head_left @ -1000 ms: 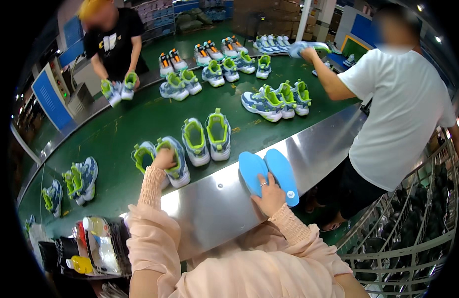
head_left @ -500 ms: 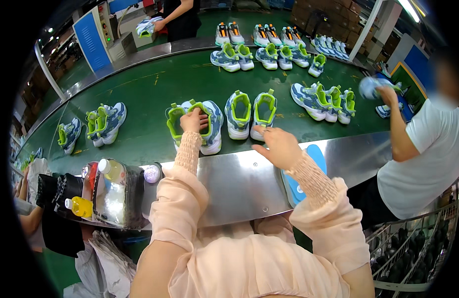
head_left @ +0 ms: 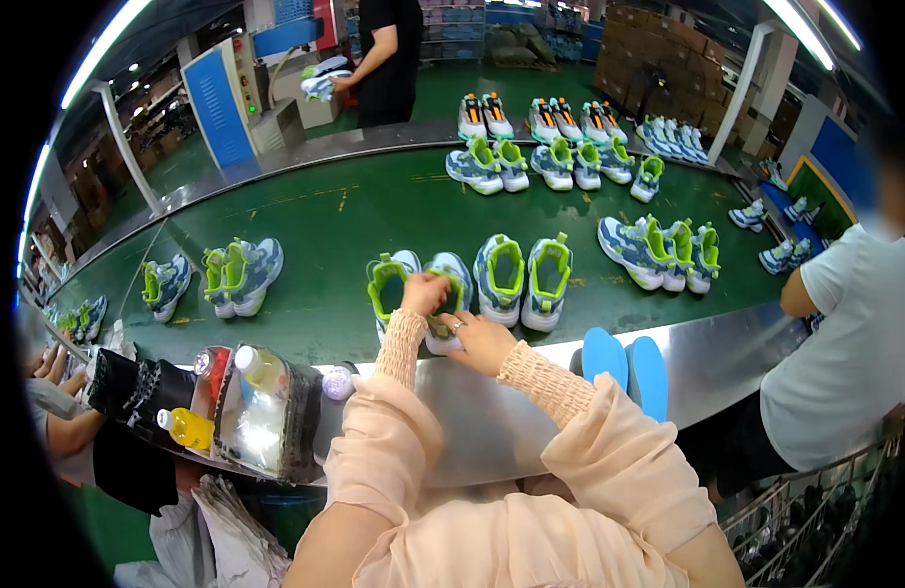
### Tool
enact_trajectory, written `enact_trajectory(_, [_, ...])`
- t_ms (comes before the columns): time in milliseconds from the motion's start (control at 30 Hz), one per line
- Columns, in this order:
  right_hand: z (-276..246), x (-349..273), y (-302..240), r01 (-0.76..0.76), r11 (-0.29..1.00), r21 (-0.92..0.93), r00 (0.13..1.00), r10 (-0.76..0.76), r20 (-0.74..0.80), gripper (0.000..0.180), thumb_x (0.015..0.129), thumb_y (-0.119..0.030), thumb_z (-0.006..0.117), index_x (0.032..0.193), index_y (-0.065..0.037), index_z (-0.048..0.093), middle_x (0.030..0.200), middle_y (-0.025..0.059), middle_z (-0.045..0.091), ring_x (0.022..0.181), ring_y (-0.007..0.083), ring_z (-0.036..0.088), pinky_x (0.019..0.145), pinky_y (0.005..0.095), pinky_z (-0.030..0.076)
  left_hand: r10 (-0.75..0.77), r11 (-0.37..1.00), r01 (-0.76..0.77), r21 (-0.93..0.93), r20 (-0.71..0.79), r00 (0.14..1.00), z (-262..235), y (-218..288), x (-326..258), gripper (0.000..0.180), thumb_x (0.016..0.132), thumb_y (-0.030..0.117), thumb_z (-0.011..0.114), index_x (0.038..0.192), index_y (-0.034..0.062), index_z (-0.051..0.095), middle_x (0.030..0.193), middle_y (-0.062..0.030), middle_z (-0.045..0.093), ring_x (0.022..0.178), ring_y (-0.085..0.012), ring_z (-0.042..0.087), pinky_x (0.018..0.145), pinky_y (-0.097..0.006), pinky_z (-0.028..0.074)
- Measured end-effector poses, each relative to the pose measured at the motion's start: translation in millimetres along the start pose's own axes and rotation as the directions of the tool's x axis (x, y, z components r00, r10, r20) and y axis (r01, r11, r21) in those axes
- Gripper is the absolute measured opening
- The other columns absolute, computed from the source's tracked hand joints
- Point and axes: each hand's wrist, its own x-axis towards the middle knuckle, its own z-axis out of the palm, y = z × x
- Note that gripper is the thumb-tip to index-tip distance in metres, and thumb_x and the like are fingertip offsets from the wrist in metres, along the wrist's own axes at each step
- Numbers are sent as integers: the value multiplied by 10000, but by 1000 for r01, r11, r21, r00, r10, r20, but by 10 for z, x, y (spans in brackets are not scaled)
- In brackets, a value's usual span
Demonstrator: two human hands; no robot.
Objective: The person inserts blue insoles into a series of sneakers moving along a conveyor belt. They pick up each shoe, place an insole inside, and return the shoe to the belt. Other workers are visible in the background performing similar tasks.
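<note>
Both my hands are on a blue-grey and lime-green sneaker (head_left: 461, 274), second from the left in the near row, its toe pointing away from me. My left hand (head_left: 426, 293) has its fingers curled at the lime collar opening. My right hand (head_left: 483, 342), wearing a ring, pinches the heel edge with thumb and forefinger; the fingertips partly hide the heel. On the left stands a matching sneaker (head_left: 387, 289), and on the right are two more, a nearer sneaker (head_left: 500, 279) and a farther sneaker (head_left: 547, 284). All of them rest upright on the green belt (head_left: 315, 265).
Blue insoles (head_left: 648, 377) lie on the metal edge (head_left: 472, 412) by my right forearm. At left are a clear container (head_left: 266, 421) and a yellow bottle (head_left: 189, 428). More sneakers (head_left: 660, 253) stand farther off. A person in white (head_left: 844, 363) works at right.
My right hand has moved left, from another sneaker's heel to the one at my left hand. My left fingers have come together at the collar. The view has shifted, and two insoles now show.
</note>
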Motion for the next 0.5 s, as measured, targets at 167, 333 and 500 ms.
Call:
enact_trajectory(167, [139,202,25,22,993,116,1000,-19,-19,467,792,-246,603,1191,-40,476,1100,121,506,992,329,545,821,395,468,282,819,-267,509,47,958,-354,288,-541,224,675,173,597,710,-43,644,586,-171,593,561,-231,594,574,-340,471])
enact_trajectory(333, [297,329,7,-36,958,-285,997,16,-74,490,740,-242,634,1181,-80,493,1066,77,523,1039,259,473,858,397,385,541,708,-334,622,-174,823,-592,703,-1965,169,718,131,550,606,15,499,573,-150,502,553,-350,502,498,-420,380])
enact_trajectory(500, [196,627,-585,46,962,-268,976,13,216,706,769,-328,606,1385,-140,318,1105,142,557,1039,337,527,875,493,375,691,642,-82,762,-530,492,-1307,278,-2916,170,684,1,534,585,10,396,579,-141,397,522,-315,428,488,-383,324])
